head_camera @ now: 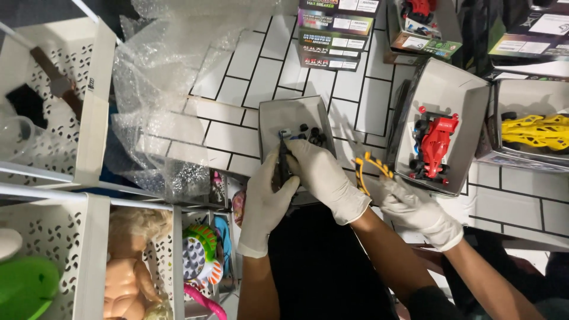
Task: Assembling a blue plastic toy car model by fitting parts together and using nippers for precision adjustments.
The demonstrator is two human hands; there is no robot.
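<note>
Both my hands wear white gloves. My left hand (267, 201) grips a dark narrow part (284, 163) from below, at the near edge of a small grey box tray (290, 112). My right hand (323, 175) closes over the same part from the right. Small black wheels (313, 135) lie in the tray just beyond my fingers. Most of the part is hidden by the gloves, so I cannot tell what it is.
Another person's gloved hand (415, 210) holds a yellow-and-black piece (370, 166) at the right. Open boxes hold a red toy car (435, 145) and a yellow car body (536, 130). Bubble wrap (160, 77) lies at left, beside white baskets (89, 118) of toys. Stacked boxes (335, 32) stand behind.
</note>
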